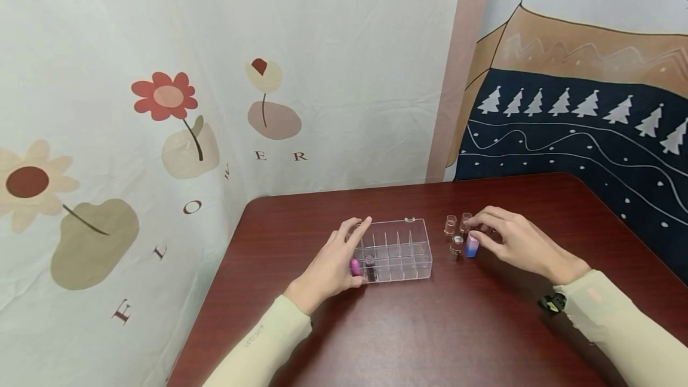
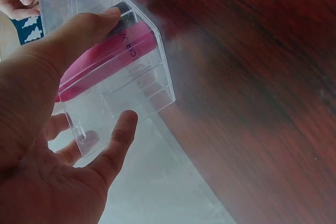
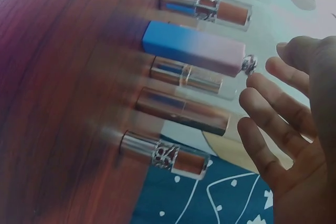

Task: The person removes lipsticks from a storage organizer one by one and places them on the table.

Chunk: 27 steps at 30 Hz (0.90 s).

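A clear compartment box (image 1: 403,255) stands on the table, holding a pink tube (image 1: 355,267) and a dark tube (image 1: 369,267) at its left end. My left hand (image 1: 335,261) grips that end, thumb on the front wall and other fingers round the far side; the left wrist view shows the thumb over the pink tube (image 2: 110,59). My right hand (image 1: 516,243) hovers by a blue-and-pink tube (image 1: 472,246). In the right wrist view, the right hand's fingers (image 3: 270,103) are spread and bent beside the blue-and-pink tube (image 3: 194,48), with a visible gap.
Small clear tubes stand by the blue-and-pink one, including a front one (image 1: 456,246) and a back left one (image 1: 450,225). A brown tube (image 3: 181,111) shows in the right wrist view. Behind the dark red table (image 1: 301,214) hang a flower-printed cloth (image 1: 349,76) and a tree-patterned cloth (image 1: 564,136).
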Tool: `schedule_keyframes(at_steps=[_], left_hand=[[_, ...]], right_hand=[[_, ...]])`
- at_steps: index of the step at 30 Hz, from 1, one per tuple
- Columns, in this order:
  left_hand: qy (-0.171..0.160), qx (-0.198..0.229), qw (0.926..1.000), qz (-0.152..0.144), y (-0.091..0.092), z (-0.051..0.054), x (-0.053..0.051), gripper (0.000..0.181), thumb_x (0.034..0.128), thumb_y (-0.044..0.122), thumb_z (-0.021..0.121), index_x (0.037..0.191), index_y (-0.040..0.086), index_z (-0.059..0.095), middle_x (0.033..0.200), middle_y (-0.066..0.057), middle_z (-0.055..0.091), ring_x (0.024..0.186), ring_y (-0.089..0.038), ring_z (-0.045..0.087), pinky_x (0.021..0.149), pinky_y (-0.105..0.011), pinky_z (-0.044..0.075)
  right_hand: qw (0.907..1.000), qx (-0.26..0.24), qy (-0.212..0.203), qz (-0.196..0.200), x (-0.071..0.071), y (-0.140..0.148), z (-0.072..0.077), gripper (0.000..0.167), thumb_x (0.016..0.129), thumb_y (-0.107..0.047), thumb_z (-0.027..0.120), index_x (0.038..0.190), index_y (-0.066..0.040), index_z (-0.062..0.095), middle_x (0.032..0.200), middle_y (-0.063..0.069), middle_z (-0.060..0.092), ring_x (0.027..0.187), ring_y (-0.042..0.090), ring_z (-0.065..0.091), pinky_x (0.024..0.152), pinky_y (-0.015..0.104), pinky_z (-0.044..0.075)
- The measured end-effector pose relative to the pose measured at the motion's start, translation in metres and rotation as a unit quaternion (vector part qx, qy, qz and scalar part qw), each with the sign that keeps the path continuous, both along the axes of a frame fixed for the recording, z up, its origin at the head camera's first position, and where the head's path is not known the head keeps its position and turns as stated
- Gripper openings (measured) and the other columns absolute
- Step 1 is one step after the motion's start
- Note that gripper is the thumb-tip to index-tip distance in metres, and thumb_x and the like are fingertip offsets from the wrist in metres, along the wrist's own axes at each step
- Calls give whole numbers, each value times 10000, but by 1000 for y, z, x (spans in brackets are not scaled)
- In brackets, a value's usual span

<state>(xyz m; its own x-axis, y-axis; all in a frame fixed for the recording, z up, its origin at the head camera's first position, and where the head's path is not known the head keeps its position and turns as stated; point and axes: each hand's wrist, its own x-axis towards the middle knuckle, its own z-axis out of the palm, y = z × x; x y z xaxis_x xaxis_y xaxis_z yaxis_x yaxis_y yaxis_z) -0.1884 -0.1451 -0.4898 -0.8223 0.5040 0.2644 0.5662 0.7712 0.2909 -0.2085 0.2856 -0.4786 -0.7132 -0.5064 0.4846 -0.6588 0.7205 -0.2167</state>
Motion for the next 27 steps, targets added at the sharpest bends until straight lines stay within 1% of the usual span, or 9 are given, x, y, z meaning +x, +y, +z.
schedule_keyframes(at_steps=[2, 4, 5, 9, 10, 17, 20, 22, 27], left_hand=[[-21, -4, 10000, 5, 0, 0, 0, 1377, 732, 154, 1135, 1846, 161, 327, 1788, -184, 430, 1324, -415, 655, 1089, -463, 663], [-39, 9, 10000, -1, -1, 0, -1, 1377, 735, 159, 1135, 1847, 159, 322, 1790, -182, 429, 1328, -417, 655, 1096, -467, 661], [-52, 18, 10000, -6, -2, 0, -2, 1378, 738, 161, 1134, 1849, 158, 318, 1793, -182, 429, 1333, -416, 654, 1099, -468, 660], [-155, 36, 9999, -69, -6, 2, -3, 1373, 764, 169, 1124, 1858, 164, 294, 1808, -181, 421, 1368, -425, 649, 1129, -478, 652], [-183, 50, 9998, -90, -7, 3, -3, 1369, 770, 168, 1121, 1859, 163, 292, 1812, -174, 421, 1382, -427, 648, 1146, -484, 645], [-275, 64, 9995, -169, -16, 5, -5, 1355, 789, 193, 1111, 1854, 115, 278, 1871, -128, 378, 1572, -435, 587, 1316, -516, 540], [-278, 34, 9995, -150, -19, 5, -4, 1360, 788, 216, 1116, 1854, 114, 277, 1887, -128, 364, 1625, -430, 553, 1339, -519, 518], [-272, 34, 9995, -158, -19, 4, -4, 1352, 788, 230, 1119, 1851, 118, 290, 1879, -135, 376, 1629, -432, 549, 1337, -525, 520], [-287, 104, 9994, -182, -17, 2, -3, 1334, 792, 215, 1115, 1847, 122, 303, 1832, -143, 430, 1571, -433, 585, 1310, -525, 547]], right_hand=[[9998, -17, 196, 74, 0, -3, 1, 330, 950, -89, 958, 1261, -138, 856, 1207, -28, 808, 1020, 104, 760, 947, 139, 630], [9994, 1, 332, 113, -1, -6, 2, 330, 939, -78, 962, 1248, -134, 860, 1203, -29, 807, 1051, 121, 771, 966, 122, 619], [9993, 13, 363, 127, -1, -8, 2, 333, 934, -73, 962, 1246, -131, 862, 1203, -27, 806, 1066, 130, 773, 971, 141, 633], [9990, 58, 384, 199, -1, -18, 5, 342, 939, -83, 959, 1263, -133, 860, 1207, -20, 801, 1094, 140, 759, 905, 406, 731], [9989, 45, 385, 260, -1, -21, 6, 347, 944, -82, 954, 1273, -135, 858, 1210, -17, 802, 1091, 139, 751, 891, 415, 728], [9941, -168, 681, 830, -5, -44, 9, 384, 923, -48, 950, 1270, -181, 853, 1209, -24, 801, 974, 137, 702, 805, 232, 616], [9927, -196, 696, 967, -6, -55, 9, 356, 940, -61, 940, 1266, -177, 854, 1190, -18, 800, 931, 143, 674, 783, 220, 585], [9922, -170, 688, 1023, -5, -62, 9, 329, 955, -83, 938, 1263, -166, 855, 1188, -15, 800, 957, 141, 686, 789, 254, 615], [9916, -77, 660, 1113, -6, -77, 8, 312, 969, -113, 938, 1266, -158, 851, 1205, -4, 804, 1091, 153, 748, 912, 405, 694]])
